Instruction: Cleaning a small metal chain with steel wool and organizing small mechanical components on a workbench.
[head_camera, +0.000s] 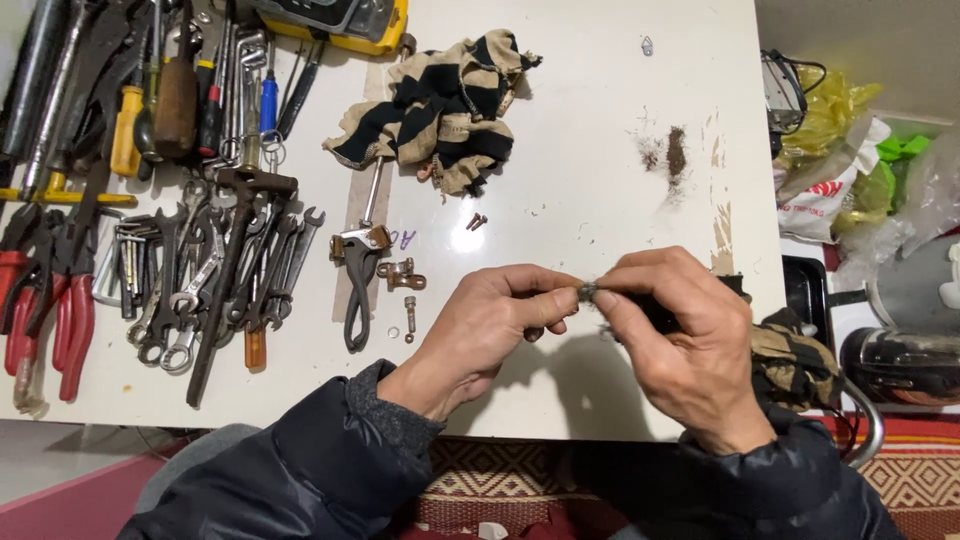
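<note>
While grey metal wrenches (215, 290) lie far left on the white counter (600, 120), the left hand (480, 335) and right hand (680, 340) meet above it, fingertips pinching one small dark metal part (588, 291) between them.

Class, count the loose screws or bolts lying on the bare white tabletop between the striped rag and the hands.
3: two small screws lie together below the striped rag, and one bolt lies left of the left hand. More may be hidden among the tools.

Single head-worn view, looking steeply down, close over the white table (600, 130); the near edge and both forearms fill the lower frame.
</note>
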